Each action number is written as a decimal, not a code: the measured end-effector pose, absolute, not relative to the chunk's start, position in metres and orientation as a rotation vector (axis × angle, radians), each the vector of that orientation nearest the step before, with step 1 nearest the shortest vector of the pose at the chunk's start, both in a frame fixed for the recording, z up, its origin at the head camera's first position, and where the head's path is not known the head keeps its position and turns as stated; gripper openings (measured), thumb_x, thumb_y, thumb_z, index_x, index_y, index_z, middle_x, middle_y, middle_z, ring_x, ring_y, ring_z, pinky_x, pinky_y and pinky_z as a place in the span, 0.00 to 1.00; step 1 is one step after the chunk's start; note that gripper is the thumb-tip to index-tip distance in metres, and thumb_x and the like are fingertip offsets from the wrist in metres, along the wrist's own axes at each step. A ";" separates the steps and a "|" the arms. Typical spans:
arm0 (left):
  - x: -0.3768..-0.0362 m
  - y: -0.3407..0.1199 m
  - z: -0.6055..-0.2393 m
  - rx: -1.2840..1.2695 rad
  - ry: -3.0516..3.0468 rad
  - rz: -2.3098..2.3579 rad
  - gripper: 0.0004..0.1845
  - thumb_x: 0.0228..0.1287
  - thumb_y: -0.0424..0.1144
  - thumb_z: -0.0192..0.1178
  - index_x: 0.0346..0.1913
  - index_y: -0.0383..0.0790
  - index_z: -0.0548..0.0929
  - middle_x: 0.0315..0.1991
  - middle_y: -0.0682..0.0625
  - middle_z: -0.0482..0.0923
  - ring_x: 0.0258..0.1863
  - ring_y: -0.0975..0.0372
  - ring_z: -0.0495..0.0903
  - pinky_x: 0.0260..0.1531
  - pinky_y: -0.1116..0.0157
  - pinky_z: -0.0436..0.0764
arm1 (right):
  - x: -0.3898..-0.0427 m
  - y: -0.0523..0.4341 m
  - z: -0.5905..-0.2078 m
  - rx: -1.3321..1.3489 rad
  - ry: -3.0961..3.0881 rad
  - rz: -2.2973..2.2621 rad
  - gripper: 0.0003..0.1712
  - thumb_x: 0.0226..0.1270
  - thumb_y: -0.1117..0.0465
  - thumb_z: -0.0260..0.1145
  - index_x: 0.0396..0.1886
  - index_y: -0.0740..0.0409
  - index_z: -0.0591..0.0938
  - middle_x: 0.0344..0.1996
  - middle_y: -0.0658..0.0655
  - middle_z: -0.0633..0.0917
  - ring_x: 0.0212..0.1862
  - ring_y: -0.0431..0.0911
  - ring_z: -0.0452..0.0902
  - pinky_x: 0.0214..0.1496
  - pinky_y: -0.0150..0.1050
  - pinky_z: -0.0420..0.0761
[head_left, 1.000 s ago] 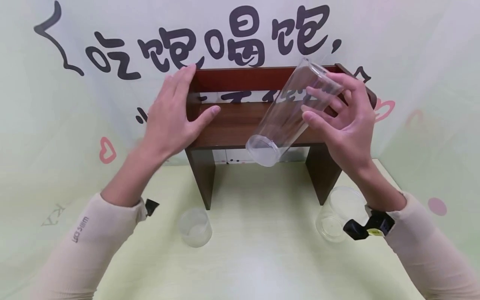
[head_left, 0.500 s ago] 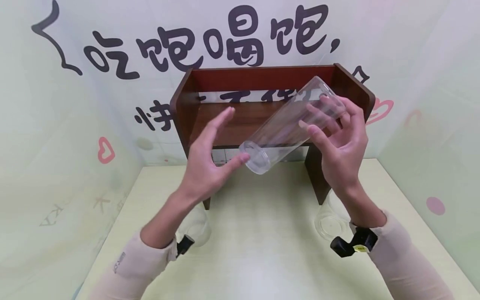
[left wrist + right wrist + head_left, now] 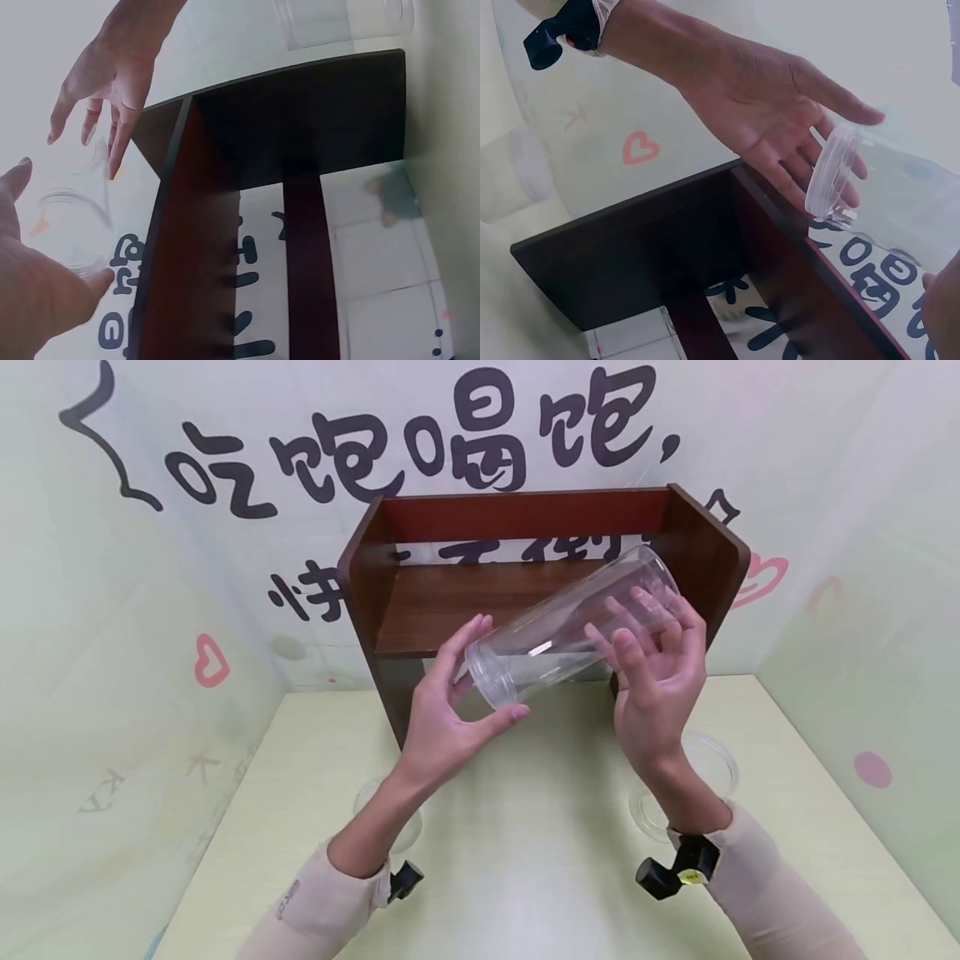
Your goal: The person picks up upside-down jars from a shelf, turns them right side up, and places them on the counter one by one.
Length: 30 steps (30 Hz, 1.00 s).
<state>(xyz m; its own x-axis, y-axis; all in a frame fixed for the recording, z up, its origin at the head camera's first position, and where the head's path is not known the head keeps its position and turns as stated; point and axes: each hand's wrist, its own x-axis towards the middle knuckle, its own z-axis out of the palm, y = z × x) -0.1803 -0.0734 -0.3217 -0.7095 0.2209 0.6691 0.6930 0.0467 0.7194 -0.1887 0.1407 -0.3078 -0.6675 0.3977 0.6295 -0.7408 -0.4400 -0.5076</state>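
A tall clear plastic jar (image 3: 555, 635) is held tilted in the air before the brown shelf, its ridged end low and to the left. My right hand (image 3: 660, 685) grips the upper right part, fingers behind the wall and thumb in front. Around the ridged end my left hand (image 3: 450, 710) is spread, thumb below and fingers above and behind. In the right wrist view, the left hand's fingers (image 3: 789, 187) reach behind the ridged rim, while its thumb stands just off it. The left wrist view shows the jar's round rim between the left thumb and fingers.
The dark brown wooden shelf (image 3: 465, 597) stands at the back of the pale table (image 3: 525, 860). Clear round containers (image 3: 708, 760) sit on the table behind the right wrist. Another clear container (image 3: 411, 837) is partly covered by the left forearm. Printed sheets enclose the table.
My left hand has left the shelf's left side and moved right and down to the jar's ridged end. My right hand has lowered the jar and tipped it nearer to level.
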 end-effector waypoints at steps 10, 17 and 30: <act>-0.179 -0.072 -0.330 -0.947 -1.763 -1.882 0.48 0.49 0.13 0.74 0.75 0.28 0.66 0.73 0.30 0.68 0.70 0.49 0.75 0.64 0.56 0.81 | -0.183 0.136 -0.316 0.538 -1.046 2.214 0.32 0.68 0.70 0.69 0.69 0.64 0.68 0.66 0.71 0.74 0.67 0.64 0.78 0.59 0.53 0.86; -0.175 -0.080 -0.325 -0.976 -1.745 -1.842 0.47 0.46 0.12 0.75 0.73 0.26 0.69 0.71 0.31 0.72 0.65 0.47 0.78 0.63 0.54 0.83 | -0.179 0.146 -0.315 0.585 -1.235 2.109 0.31 0.70 0.74 0.63 0.72 0.66 0.70 0.68 0.68 0.74 0.70 0.60 0.74 0.68 0.47 0.81; -0.172 -0.108 -0.308 -0.980 -1.898 -1.698 0.47 0.47 0.16 0.77 0.73 0.29 0.71 0.70 0.39 0.76 0.66 0.50 0.80 0.61 0.56 0.84 | -0.187 0.190 -0.293 0.733 -1.867 1.419 0.35 0.74 0.59 0.69 0.78 0.60 0.73 0.75 0.56 0.74 0.73 0.51 0.75 0.70 0.33 0.77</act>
